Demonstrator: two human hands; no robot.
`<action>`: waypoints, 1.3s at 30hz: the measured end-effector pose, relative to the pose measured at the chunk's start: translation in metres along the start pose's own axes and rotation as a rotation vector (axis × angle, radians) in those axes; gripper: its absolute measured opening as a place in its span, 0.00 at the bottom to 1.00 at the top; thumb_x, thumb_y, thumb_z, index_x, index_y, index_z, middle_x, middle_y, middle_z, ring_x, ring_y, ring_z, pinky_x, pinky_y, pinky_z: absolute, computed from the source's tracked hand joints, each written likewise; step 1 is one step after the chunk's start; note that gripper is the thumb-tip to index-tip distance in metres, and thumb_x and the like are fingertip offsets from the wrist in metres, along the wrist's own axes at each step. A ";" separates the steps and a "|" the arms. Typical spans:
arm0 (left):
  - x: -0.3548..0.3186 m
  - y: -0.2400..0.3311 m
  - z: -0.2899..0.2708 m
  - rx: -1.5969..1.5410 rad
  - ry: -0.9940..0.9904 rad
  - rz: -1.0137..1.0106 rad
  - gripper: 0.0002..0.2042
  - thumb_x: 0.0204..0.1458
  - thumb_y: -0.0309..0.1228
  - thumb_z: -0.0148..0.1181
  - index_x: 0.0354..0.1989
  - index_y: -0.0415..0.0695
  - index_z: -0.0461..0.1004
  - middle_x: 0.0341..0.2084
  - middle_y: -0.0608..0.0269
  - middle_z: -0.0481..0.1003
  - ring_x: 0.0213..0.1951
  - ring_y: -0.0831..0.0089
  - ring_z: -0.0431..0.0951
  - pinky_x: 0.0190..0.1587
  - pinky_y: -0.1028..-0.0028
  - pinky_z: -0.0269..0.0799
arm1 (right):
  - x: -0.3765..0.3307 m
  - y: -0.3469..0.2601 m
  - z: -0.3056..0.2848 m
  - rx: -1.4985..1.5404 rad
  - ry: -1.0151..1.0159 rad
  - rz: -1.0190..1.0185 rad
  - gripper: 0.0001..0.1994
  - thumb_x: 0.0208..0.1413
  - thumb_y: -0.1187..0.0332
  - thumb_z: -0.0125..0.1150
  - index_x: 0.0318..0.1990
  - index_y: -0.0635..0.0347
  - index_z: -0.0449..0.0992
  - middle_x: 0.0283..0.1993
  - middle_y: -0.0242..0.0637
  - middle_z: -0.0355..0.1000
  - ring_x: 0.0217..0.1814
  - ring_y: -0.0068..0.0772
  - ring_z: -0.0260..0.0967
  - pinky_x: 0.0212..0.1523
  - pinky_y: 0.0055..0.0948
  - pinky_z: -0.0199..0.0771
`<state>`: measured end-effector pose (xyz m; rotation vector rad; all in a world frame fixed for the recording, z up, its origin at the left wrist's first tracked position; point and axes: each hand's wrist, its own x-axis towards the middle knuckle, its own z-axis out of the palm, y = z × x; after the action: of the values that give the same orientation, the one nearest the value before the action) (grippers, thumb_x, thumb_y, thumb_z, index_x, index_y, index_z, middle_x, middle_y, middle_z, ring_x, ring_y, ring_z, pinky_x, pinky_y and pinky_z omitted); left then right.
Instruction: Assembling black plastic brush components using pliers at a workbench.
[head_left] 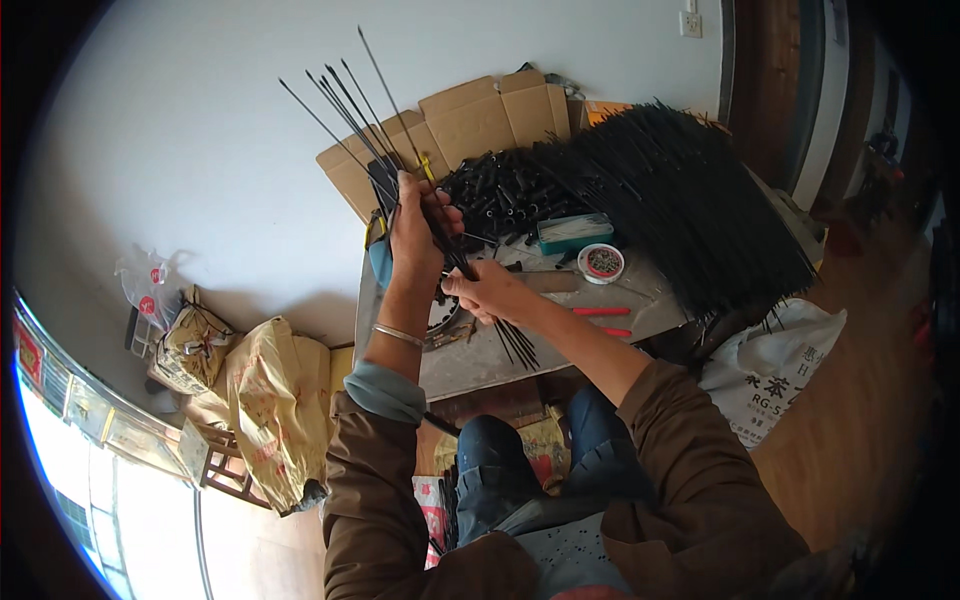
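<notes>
A bundle of thin black rods (pixel 454 252) slants across the front of the worktable (pixel 470 366). My left hand (pixel 418 228) is closed round its upper part, with several rod tips fanning out above. Lower down, my right hand (pixel 492 292) grips the same bundle, and the bottom ends stick out below it over the table. Behind my hands lies a heap of short black tubes (pixel 500 195). Right of the heap is a large stack of black rods (pixel 690 220). A round white dish (pixel 440 315) is partly hidden behind my wrists.
A teal box (pixel 575 235) and a white tub of small pieces (pixel 602 263) stand on the table. Near its front lies a red-handled tool (pixel 603 331). Cardboard (pixel 465 120) leans against the wall. Sacks stand on the floor, tan (pixel 275 410) at left and white (pixel 770 375) at right.
</notes>
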<state>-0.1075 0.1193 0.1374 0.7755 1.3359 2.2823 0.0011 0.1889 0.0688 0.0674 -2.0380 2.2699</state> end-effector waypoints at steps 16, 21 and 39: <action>0.000 0.013 0.010 -0.022 -0.080 -0.350 0.28 0.59 0.51 0.48 0.51 0.34 0.66 0.39 0.49 0.75 0.38 0.55 0.78 0.40 0.60 0.77 | -0.068 -0.041 0.016 0.058 0.132 -0.180 0.10 0.62 0.65 0.54 0.37 0.62 0.64 0.20 0.27 0.61 0.14 0.16 0.58 0.11 0.20 0.58; -0.005 0.020 0.015 -0.164 -0.080 -0.404 0.32 0.60 0.56 0.38 0.51 0.33 0.67 0.38 0.47 0.75 0.38 0.51 0.78 0.40 0.59 0.76 | -0.077 -0.026 0.005 -0.010 0.124 -0.171 0.14 0.62 0.65 0.53 0.49 0.64 0.65 0.22 0.27 0.62 0.15 0.16 0.59 0.13 0.19 0.60; -0.005 -0.007 -0.031 -0.198 -0.118 -0.339 0.13 0.60 0.41 0.52 0.38 0.42 0.70 0.23 0.67 0.70 0.27 0.71 0.72 0.33 0.67 0.73 | -0.075 -0.024 0.002 0.057 0.307 -0.167 0.10 0.61 0.66 0.53 0.30 0.62 0.69 0.19 0.30 0.67 0.12 0.15 0.58 0.10 0.18 0.59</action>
<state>-0.1226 0.0987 0.1179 0.5595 1.0758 2.0278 0.0775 0.1861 0.0855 -0.0969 -1.7460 2.0882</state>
